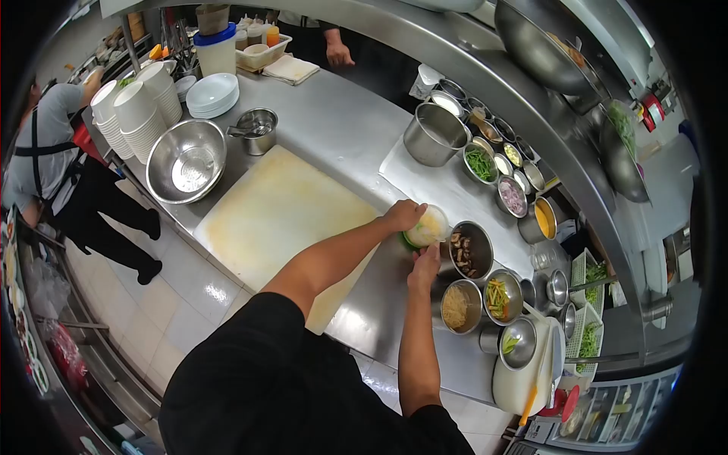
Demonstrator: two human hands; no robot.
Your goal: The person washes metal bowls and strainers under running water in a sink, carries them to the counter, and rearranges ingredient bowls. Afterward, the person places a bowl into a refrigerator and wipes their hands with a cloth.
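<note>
Between my two hands is a small round container (429,226) with pale yellowish contents and some green at its lower left. My left hand (406,215) has its fingers closed on the container's upper left rim. From below, my right hand (425,265) grips the near edge of the same container. Just right of it stands a metal pot of dark brown pieces (464,250). A pot of pale shredded food (459,306) and a bowl of yellow and green strips (500,297) sit nearer me. The white cutting board (288,216) lies to the left.
A large steel bowl (186,163), stacked white tubs (139,114) and plates (213,92) stand at the left. Ingredient pots (480,161) line the far right under a metal shelf (493,80). One person (57,152) stands left; another person's hand (339,51) shows across the counter.
</note>
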